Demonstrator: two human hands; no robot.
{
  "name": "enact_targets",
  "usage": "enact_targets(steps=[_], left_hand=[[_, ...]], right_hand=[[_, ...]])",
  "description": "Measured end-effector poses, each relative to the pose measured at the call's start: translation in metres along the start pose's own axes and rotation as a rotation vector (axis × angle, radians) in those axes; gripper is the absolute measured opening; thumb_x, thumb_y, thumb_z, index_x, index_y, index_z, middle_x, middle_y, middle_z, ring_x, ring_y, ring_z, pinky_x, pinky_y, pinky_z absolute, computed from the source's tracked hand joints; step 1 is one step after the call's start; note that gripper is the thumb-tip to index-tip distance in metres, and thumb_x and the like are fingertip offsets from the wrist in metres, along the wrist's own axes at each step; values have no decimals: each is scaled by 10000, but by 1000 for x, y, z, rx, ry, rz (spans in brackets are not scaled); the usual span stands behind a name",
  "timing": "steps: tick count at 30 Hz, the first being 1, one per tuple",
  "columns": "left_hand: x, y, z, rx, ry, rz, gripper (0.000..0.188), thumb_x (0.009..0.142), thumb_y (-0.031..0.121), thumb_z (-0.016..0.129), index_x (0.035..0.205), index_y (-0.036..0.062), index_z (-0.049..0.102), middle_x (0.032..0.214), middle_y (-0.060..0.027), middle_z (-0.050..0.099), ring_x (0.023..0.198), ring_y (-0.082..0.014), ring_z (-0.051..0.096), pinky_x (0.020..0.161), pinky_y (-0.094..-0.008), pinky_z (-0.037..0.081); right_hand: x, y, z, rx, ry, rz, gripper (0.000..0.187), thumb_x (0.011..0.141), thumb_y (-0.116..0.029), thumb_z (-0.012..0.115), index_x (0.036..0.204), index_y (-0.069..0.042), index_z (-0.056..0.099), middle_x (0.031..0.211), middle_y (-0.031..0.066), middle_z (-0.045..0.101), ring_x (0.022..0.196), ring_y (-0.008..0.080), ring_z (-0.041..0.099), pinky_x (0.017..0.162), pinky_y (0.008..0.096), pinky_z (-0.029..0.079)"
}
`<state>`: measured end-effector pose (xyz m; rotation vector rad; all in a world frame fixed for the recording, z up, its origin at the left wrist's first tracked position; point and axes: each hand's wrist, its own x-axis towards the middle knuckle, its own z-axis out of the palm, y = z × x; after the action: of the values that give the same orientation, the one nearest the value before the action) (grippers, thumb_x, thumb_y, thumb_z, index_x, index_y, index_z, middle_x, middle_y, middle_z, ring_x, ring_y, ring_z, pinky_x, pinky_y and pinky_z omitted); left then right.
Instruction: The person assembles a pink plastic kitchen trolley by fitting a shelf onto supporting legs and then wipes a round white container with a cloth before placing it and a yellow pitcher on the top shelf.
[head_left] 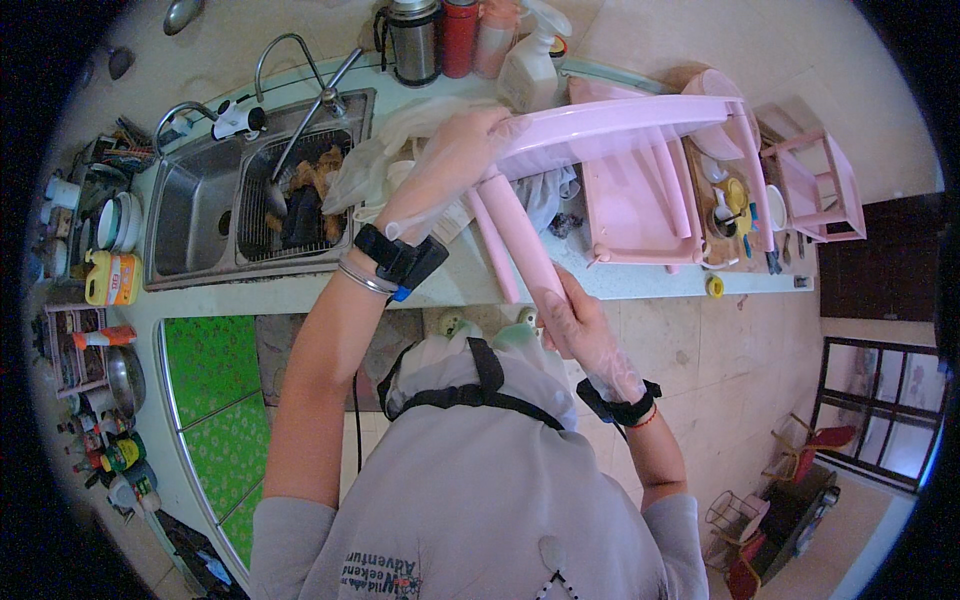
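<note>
Sink (pixel 190 215): a double steel basin at the far left of the worktop (pixel 300 293), its right bowl holding a wire basket of dark, unclear items under a long-necked tap
Left hand (pixel 455 150): in a thin clear glove, closed around the upper end of a pink plastic stool (pixel 600 125), steadying its seat edge over the worktop – the fingers are partly lost behind bunched glove film
Pink plastic stool: tipped on its side above the worktop, legs pointing down toward the person, so both hands can turn it
Right hand (pixel 580 325): also gloved, wrapped round one pink leg (pixel 525 240) near its foot
Pink rack (pixel 635 205): just beyond the stool, partly covered by it – its contents cannot be made out
Bottles (pixel 460 35): along the back wall, tops cut off by the frame's rim
</note>
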<state>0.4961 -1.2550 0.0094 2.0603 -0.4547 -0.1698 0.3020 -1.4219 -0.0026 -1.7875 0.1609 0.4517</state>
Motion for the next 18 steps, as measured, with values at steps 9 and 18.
enact_targets(steps=[9,18], left_hand=[[0,-7,5,45,79,101,315,866,289,486,975,12,586,773,-163,607,668,-251,590,635,-350,450],[4,-12,7,7,63,125,276,867,264,467,922,11,565,695,-170,592,591,-249,594,559,-350,451]], right_hand=[[12,17,0,-153,52,-124,413,900,-198,472,1290,-99,381,688,56,563,547,155,538,534,291,461],[13,52,-49,-19,426,-237,370,798,3,563,1152,-31,460,973,84,572,925,155,544,773,280,452]])
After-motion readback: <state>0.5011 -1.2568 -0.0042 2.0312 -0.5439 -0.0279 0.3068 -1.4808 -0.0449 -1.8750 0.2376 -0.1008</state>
